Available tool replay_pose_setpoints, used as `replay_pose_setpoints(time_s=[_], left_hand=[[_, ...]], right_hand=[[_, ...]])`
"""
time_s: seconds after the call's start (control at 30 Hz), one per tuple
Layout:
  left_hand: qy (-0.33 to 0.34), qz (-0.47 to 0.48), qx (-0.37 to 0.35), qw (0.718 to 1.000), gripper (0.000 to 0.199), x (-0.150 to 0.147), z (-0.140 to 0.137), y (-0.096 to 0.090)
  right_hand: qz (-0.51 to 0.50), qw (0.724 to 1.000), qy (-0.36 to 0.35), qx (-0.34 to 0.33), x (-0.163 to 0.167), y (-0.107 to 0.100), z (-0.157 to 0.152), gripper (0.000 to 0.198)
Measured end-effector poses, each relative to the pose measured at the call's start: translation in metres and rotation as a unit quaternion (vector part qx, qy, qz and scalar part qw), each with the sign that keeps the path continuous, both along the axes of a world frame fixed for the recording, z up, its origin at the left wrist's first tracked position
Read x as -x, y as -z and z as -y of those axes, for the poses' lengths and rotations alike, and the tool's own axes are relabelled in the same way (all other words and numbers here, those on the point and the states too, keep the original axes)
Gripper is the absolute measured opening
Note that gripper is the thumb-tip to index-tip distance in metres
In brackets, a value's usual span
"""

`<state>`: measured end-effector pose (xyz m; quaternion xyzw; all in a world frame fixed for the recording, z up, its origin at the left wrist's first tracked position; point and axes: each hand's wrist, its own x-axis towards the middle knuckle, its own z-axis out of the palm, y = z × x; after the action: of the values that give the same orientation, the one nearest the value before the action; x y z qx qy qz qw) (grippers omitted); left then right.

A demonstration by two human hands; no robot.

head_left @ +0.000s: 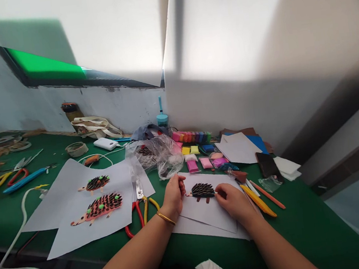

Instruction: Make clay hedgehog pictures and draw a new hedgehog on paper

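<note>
Now look at the hedgehog (203, 195) on white paper (201, 212) on the counter (296, 233), between left hand (174, 193) and right hand (235, 200). Probably light, with fragile spines (203, 187); best held by the paper's edge. Note curled left fingers and bunched right ones by the rear; cannot tell whether gripping anything.

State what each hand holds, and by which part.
The right hand is at the rear end of the black hedgehog; whether it pinches anything cannot be told. The left hand is curled, with nothing visible in it.
</note>
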<state>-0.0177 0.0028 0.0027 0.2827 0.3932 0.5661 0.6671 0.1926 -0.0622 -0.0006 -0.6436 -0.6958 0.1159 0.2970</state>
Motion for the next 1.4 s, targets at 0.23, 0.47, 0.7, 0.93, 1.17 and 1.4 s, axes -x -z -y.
replay_pose_setpoints(time_s=[0.23, 0.47, 0.7, 0.93, 1.17, 1.4], left_hand=[[0.004, 0.005, 0.0, 1.0, 0.041, 0.0, -0.001, 0.002], [0.0, 0.0, -0.002, 1.0, 0.041, -0.001, 0.0, 0.001], [0.006, -0.004, 0.003, 1.0, 0.043, -0.001, 0.0, 0.001], [0.006, -0.001, 0.005, 1.0, 0.041, -0.001, 0.0, 0.001], [0.002, -0.007, -0.005, 1.0, 0.043, 0.0, 0.0, 0.002], [0.003, -0.011, -0.008, 1.0, 0.043, 0.0, -0.001, 0.001]], right_hand=[[-0.012, 1.0, -0.009, 0.023, -0.001, -0.008, 0.003, 0.019], [-0.017, 0.999, -0.034, 0.014, -0.001, 0.002, -0.001, 0.021], [0.006, 0.999, -0.03, 0.032, 0.0, -0.004, 0.0, 0.022], [-0.005, 0.999, -0.027, 0.029, 0.0, 0.001, -0.001, 0.02], [-0.072, 0.997, -0.015, 0.021, -0.004, 0.011, -0.006, 0.025], [-0.062, 0.997, -0.042, 0.006, -0.004, 0.011, -0.007, 0.023]])
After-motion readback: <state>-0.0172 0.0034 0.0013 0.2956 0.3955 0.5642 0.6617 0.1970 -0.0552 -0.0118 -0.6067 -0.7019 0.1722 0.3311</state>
